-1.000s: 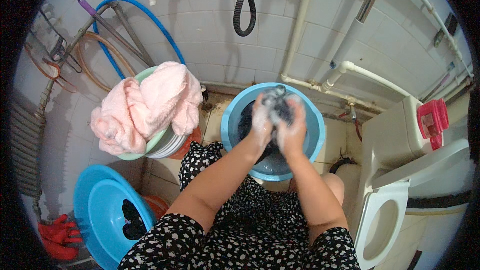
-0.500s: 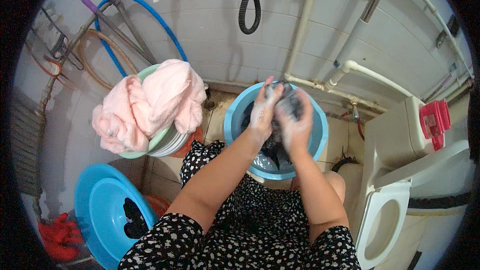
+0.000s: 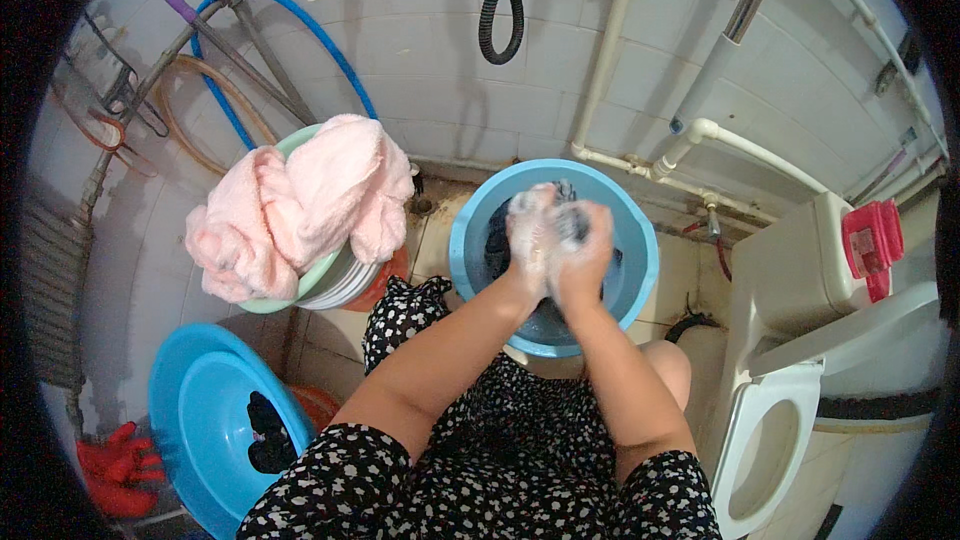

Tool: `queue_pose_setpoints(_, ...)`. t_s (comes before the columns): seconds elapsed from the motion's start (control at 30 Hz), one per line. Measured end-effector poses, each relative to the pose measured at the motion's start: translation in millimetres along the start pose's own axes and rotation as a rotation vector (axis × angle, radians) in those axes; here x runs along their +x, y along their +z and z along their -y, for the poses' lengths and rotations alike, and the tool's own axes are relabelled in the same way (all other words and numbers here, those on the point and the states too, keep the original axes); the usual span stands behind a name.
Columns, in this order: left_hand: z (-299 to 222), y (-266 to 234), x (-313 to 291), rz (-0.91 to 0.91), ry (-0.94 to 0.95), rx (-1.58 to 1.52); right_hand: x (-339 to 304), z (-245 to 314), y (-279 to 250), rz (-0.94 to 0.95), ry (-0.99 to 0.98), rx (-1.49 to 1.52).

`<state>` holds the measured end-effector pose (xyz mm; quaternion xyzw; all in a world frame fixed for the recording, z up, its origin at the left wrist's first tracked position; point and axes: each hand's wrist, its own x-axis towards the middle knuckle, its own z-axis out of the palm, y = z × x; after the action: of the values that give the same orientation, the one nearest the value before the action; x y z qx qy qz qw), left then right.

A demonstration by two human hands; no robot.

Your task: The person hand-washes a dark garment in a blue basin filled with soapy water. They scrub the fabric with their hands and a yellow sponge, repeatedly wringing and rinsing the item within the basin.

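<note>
1. The dark cloth [image 3: 573, 226] lies bunched between the two palms, over the near-middle of the pale blue basin [image 3: 642, 260], with a small patch showing at the curled fingers of the right grip [image 3: 588, 262]
2. The left grip [image 3: 530, 228] presses against the cloth from the other side, its fingers bent and nearly closed; foam and blur hide the exact finger placing
3. The right grip is folded mostly closed on the same cloth, the two hands touching each other
4. White lather coats both hands, thickest on the left; the cloth looks wet, soft and crumpled
5. More dark fabric [image 3: 497, 240] sits in the basin beside the left hand, its folds limp; the basin itself is round and smooth, plastic-looking, with a broad rim
6. To the left, a fluffy pink towel [image 3: 330, 190] heaps over a pale green tub [image 3: 297, 138], well apart from the hands
7. Nearer the person, a tilted bright blue basin [image 3: 210, 410] holds a small crumpled black cloth [image 3: 268, 435]
8. A limp red glove [image 3: 118, 470] hangs beyond it, and a ribbed black hose [image 3: 487, 25] loops against glossy wall tiles [image 3: 420, 60]
</note>
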<state>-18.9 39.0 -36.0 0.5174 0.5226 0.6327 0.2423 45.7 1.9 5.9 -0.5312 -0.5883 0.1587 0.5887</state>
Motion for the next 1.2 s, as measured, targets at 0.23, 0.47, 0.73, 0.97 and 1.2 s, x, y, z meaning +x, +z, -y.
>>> queue_pose_setpoints(0.23,-62,-1,-2,0.282,-0.689,-0.632,47,-40,-28,0.061,0.480,0.495)
queue_pose_setpoints(0.47,-68,8,-37,0.330,-0.049,0.002,42,-63,-26,0.026,0.742,0.898)
queue_pose_setpoints(0.73,-56,-4,8,0.163,-0.342,0.037,4,0,4,-0.196,0.591,0.584)
queue_pose_setpoints(0.97,-65,12,-29,0.078,0.061,0.230,25,-53,-18,0.081,0.754,0.798)
queue_pose_setpoints(1.2,-34,-11,40,-0.025,-0.226,-0.194,33,-31,-24,0.493,0.436,0.102)
